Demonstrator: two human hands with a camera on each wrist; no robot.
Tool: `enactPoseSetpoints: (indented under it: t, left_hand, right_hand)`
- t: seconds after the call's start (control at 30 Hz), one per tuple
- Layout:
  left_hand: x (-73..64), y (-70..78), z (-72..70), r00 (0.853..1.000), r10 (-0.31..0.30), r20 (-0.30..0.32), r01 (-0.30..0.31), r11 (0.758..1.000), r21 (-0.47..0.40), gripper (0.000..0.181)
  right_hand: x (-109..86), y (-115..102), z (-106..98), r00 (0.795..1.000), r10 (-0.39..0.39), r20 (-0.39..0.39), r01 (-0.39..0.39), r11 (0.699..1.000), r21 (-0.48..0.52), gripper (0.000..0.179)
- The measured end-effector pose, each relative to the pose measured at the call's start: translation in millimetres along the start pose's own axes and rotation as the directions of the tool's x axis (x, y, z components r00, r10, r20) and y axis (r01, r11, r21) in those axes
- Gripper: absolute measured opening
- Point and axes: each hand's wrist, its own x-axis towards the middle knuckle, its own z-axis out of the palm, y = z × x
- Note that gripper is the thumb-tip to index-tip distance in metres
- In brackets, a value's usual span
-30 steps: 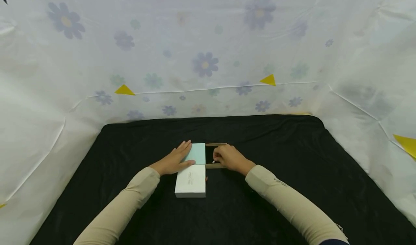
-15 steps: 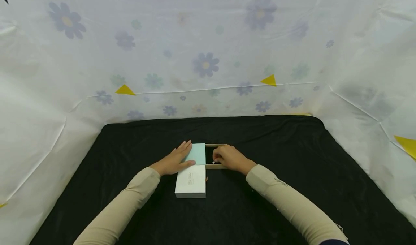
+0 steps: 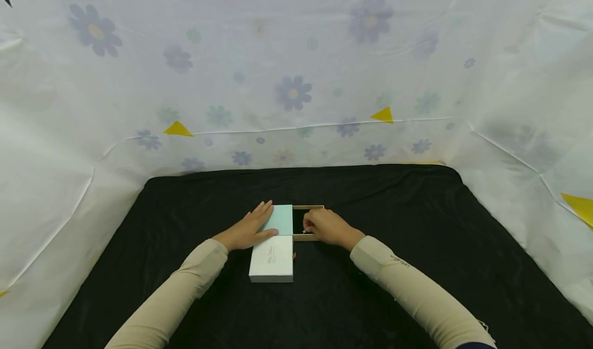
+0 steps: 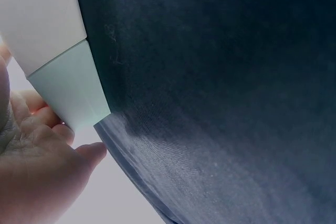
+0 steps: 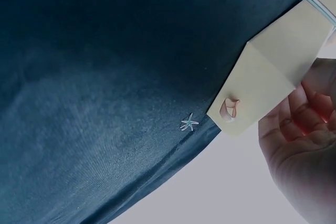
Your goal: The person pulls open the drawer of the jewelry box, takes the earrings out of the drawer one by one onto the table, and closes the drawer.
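Observation:
A white box [image 3: 271,259] with faint print lies flat, a mint-topped box [image 3: 282,219] right behind it. My left hand [image 3: 252,224] rests on them, fingers straight, thumb across the seam. From the mint one a tan-walled drawer [image 3: 308,238] with a dark inside sticks out to the right. Bent fingers of my right hand [image 3: 330,225] reach down into this drawer, pinching a small silvery star-shaped piece [image 3: 303,231]. The hand hides the drawer's right end. A second small starfish-shaped piece [image 5: 189,122] lies on the dark cloth in the right wrist view.
Black cloth [image 3: 394,210] covers the table. A ribbon loop [image 5: 229,109] juts from the white box's right end. White sheeting with printed flowers [image 3: 293,92] encloses the back and sides. Yellow triangles [image 3: 178,128] are stuck along its lower part.

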Motion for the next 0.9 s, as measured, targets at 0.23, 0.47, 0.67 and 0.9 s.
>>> enactPoseSetpoints:
  t: [0.23, 0.47, 0.67, 0.9]
  left_hand:
    - [-1.0, 2.2, -1.1, 1.0, -0.005, 0.002, 0.005, 1.0, -0.004, 0.078]
    - [-0.9, 1.3, -0.8, 1.0, 0.002, -0.003, -0.002, 1.0, -0.004, 0.078]
    - [-1.2, 3.4, -2.2, 1.0, 0.0, 0.0, 0.0, 1.0, -0.005, 0.078]
    - [-1.3, 3.3, -1.8, 1.0, -0.003, 0.003, 0.003, 1.0, -0.002, 0.078]
  right_hand:
    - [-1.0, 0.5, 1.1, 1.0, -0.001, -0.012, 0.001, 1.0, -0.004, 0.008]
    - [-2.4, -0.9, -1.0, 1.0, -0.002, -0.012, 0.002, 1.0, 0.007, 0.007]
    - [-2.7, -0.4, -0.8, 1.0, -0.003, -0.022, 0.003, 1.0, 0.005, 0.008]
    - [-4.2, -0.8, -0.2, 0.999, 0.002, -0.034, 0.0, 0.999, 0.044, 0.008]
